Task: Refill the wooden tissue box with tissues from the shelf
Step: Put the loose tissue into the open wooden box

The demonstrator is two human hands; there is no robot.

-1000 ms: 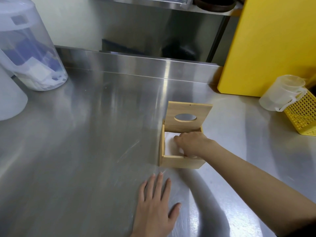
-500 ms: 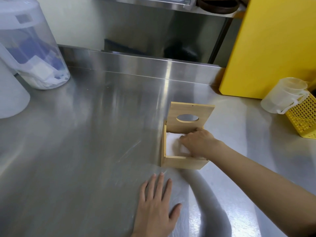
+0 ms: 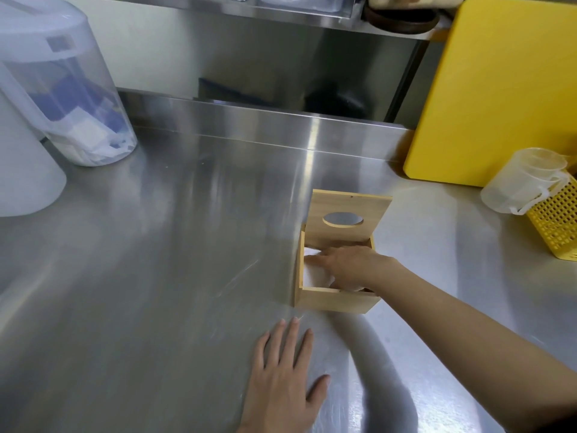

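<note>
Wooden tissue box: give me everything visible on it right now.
The wooden tissue box is pale, light-grained wood, square and open-topped, standing on the steel counter. Its lid, a flat panel with an oval cut-out, stands raised at the far side. White tissues lie inside. The right hand reaches into it from the right, palm down on the tissues. The left hand rests flat on the counter just in front, not touching it.

A pale tan wooden tissue box (image 3: 335,300) is sitting on a brushed silver steel counter (image 3: 140,276), white tissues (image 3: 315,275) showing inside, while a bright yellow board (image 3: 499,89) and a yellow perforated basket (image 3: 557,226) are glowing near the right edge.
</note>
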